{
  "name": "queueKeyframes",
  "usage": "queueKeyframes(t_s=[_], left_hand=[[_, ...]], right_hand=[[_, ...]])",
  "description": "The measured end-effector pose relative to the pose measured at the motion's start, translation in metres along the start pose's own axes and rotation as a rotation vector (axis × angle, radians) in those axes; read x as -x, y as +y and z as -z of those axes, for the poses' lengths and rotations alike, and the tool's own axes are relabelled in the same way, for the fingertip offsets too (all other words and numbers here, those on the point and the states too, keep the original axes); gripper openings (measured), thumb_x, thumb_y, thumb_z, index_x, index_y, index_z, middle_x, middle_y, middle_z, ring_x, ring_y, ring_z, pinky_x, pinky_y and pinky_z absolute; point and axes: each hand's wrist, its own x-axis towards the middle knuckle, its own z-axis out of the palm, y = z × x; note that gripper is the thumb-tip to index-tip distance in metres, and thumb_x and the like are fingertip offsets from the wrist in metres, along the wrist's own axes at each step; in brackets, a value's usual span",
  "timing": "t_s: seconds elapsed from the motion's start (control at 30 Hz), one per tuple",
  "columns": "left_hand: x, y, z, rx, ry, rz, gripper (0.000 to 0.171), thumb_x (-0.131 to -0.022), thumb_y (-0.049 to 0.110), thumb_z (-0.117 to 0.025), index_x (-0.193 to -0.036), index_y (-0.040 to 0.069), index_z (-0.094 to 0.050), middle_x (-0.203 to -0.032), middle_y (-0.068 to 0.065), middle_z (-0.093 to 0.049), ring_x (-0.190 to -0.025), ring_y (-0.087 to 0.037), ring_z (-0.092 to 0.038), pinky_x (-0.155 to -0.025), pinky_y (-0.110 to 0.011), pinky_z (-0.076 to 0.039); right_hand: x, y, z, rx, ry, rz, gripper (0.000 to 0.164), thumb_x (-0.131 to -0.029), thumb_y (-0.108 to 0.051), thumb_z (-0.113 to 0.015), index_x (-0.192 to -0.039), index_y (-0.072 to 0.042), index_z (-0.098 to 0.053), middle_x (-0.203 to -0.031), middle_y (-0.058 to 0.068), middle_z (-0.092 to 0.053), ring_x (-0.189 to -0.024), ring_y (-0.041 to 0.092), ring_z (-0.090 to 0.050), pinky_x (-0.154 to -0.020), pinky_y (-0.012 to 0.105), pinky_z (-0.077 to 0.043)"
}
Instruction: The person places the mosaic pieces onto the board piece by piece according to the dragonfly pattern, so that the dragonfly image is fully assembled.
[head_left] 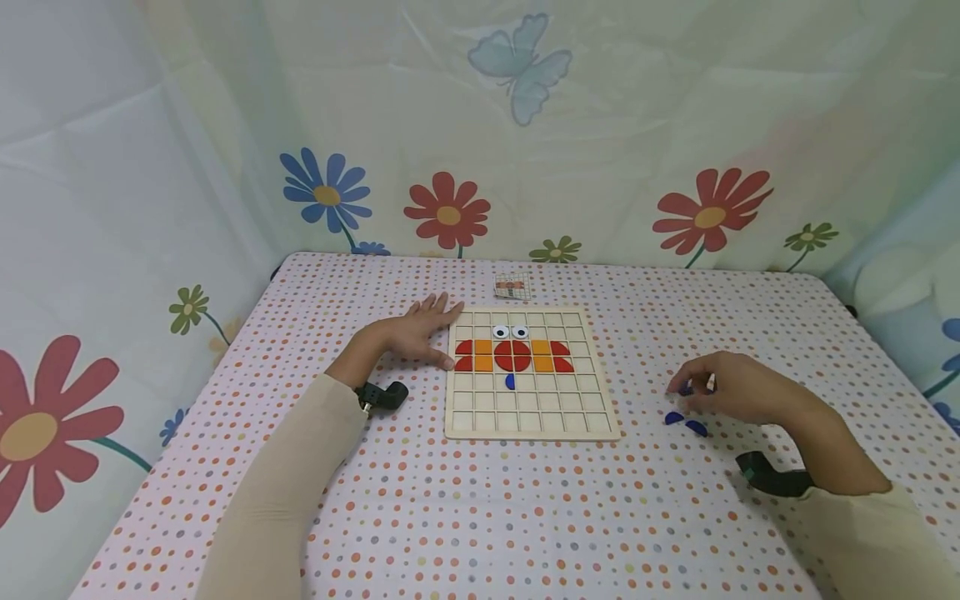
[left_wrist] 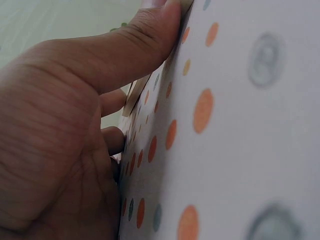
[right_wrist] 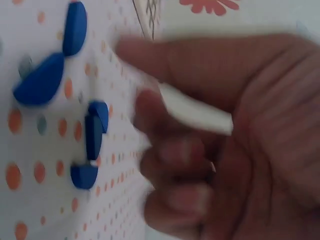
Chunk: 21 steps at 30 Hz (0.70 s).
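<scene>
A wooden grid board (head_left: 536, 425) lies flat on the table. On it are red quarter-round pieces (head_left: 512, 357), orange squares (head_left: 483, 356), two round eye pieces (head_left: 510, 332) and one blue curved piece (head_left: 511, 382). My left hand (head_left: 420, 333) is spread at the board's left edge, its thumb (left_wrist: 150, 35) touching the rim. To the right of the board, my right hand (head_left: 738, 387) hovers over several loose blue half-round pieces (right_wrist: 42, 80). Thumb and index finger stand apart, with nothing visible between them; the other fingers are loosely bent and blurred in the right wrist view.
Behind the board a small picture card (head_left: 512, 286) shows a gridded pattern. A dotted cloth (head_left: 525, 517) covers the table. A flowered curtain (head_left: 600, 183) hangs beyond the far edge and at the sides. Each wrist wears a dark camera (head_left: 384, 395).
</scene>
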Motion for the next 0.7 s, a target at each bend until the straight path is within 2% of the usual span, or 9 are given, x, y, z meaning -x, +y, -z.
queueKeyframes(t_s=[0.1, 0.2, 0.4, 0.6, 0.7], left_hand=[[0.000, 0.000, 0.000, 0.002, 0.001, 0.004, 0.109, -0.084, 0.054, -0.072, -0.160, 0.025, 0.001, -0.166, -0.010, 0.015, -0.153, -0.028, 0.018, -0.124, -0.048, 0.011], [0.000, -0.001, 0.000, 0.006, 0.001, 0.002, 0.109, -0.084, 0.053, -0.072, -0.160, 0.024, 0.001, -0.166, -0.011, 0.015, -0.153, -0.029, 0.018, -0.124, -0.049, 0.010], [0.000, -0.001, 0.000, 0.014, 0.002, 0.001, 0.109, -0.084, 0.052, -0.072, -0.160, 0.024, 0.000, -0.166, -0.011, 0.015, -0.153, -0.029, 0.018, -0.124, -0.049, 0.011], [0.000, 0.000, 0.000, 0.013, 0.006, 0.005, 0.109, -0.084, 0.053, -0.072, -0.160, 0.024, 0.000, -0.166, -0.010, 0.015, -0.153, -0.028, 0.018, -0.124, -0.048, 0.011], [0.000, 0.000, 0.000, 0.010, 0.005, 0.009, 0.109, -0.084, 0.053, -0.072, -0.160, 0.024, 0.000, -0.166, -0.010, 0.015, -0.153, -0.028, 0.018, -0.124, -0.048, 0.011]], right_hand=[[0.001, 0.004, -0.001, -0.053, -0.090, 0.048, 0.019, -0.085, -0.018, -0.076, -0.104, -0.018, -0.073, -0.078, -0.003, -0.056, -0.067, 0.011, -0.047, -0.054, 0.025, -0.039], [0.000, 0.005, -0.004, -0.082, -0.121, 0.061, 0.018, -0.083, -0.019, -0.077, -0.100, -0.019, -0.073, -0.077, -0.003, -0.058, -0.065, 0.011, -0.048, -0.054, 0.024, -0.040], [-0.004, 0.005, -0.012, -0.039, -0.116, 0.045, 0.018, -0.080, -0.024, -0.081, -0.088, -0.014, -0.068, -0.072, -0.003, -0.056, -0.064, 0.011, -0.048, -0.054, 0.025, -0.041], [-0.008, 0.003, -0.016, 0.004, -0.077, 0.045, 0.020, -0.087, -0.025, -0.074, -0.075, -0.014, -0.063, -0.066, -0.006, -0.054, -0.060, 0.010, -0.047, -0.052, 0.023, -0.039], [-0.010, 0.000, -0.018, 0.016, -0.058, 0.070, 0.022, -0.089, -0.027, -0.072, -0.073, -0.015, -0.062, -0.063, -0.007, -0.052, -0.058, 0.008, -0.046, -0.051, 0.023, -0.038]])
